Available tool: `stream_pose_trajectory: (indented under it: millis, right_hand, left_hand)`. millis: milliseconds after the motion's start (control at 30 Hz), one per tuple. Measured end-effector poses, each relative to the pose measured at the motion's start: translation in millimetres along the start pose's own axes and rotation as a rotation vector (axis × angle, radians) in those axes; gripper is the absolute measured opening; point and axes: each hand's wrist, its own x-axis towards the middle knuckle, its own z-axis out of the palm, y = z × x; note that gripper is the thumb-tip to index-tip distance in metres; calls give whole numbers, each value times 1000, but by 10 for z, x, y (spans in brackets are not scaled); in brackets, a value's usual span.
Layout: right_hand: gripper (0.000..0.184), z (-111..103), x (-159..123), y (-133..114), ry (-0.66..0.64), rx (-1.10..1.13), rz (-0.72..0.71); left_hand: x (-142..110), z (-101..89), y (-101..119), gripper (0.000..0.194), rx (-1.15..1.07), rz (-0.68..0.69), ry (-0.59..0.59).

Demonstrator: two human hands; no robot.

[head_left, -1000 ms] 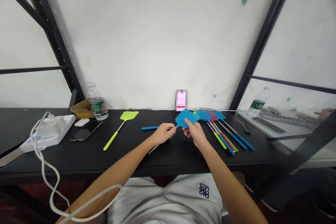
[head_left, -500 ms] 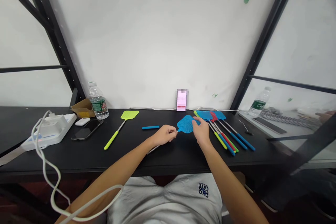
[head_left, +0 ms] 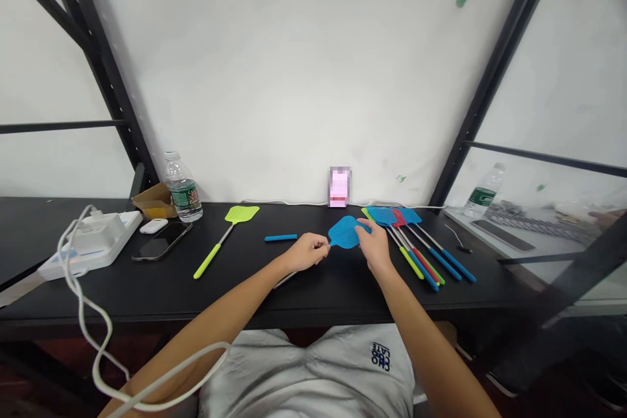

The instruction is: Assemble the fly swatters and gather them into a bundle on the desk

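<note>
My left hand [head_left: 307, 251] is closed in a pinch on the thin metal rod of a fly swatter just behind its blue mesh head [head_left: 345, 233]. The rod [head_left: 285, 279] runs back under my left wrist. My right hand [head_left: 375, 247] grips the right edge of that blue head with fingers curled. A loose blue handle sleeve [head_left: 281, 237] lies on the black table [head_left: 147, 290] just left of my left hand. A lime green fly swatter [head_left: 223, 241] lies further left.
A bundle of several fly swatters [head_left: 416, 247] with blue, red and green handles lies right of my right hand. At the left stand a water bottle [head_left: 181, 188], a phone [head_left: 160, 245], an earbud case [head_left: 153, 226], a white power strip [head_left: 93, 240] and its cable [head_left: 93, 330].
The blue swatter head came down from a raised tilt to lie low over the table. My right hand shifted from under the head to its right edge.
</note>
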Motion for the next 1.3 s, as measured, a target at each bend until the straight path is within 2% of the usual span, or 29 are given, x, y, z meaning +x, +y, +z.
stream_pose_trajectory:
  millis: [233, 400, 733, 1000, 1300]
  right_hand:
    - [44, -19, -3, 10, -24, 18, -40]
    - [46, -14, -7, 0, -39, 8, -16]
    - [46, 1, 36, 85, 38, 56, -124]
    - [45, 6, 39, 89, 20, 40, -82]
    - [42, 15, 35, 81, -7, 57, -106]
  left_hand:
    - [-1, -11, -17, 23, 16, 9, 0]
    - [0, -15, -10, 23, 8, 12, 4]
    - [31, -34, 17, 18, -69, -87, -30]
    - [20, -28, -17, 17, -33, -30, -23]
    - [-6, -34, -23, 17, 5, -14, 15]
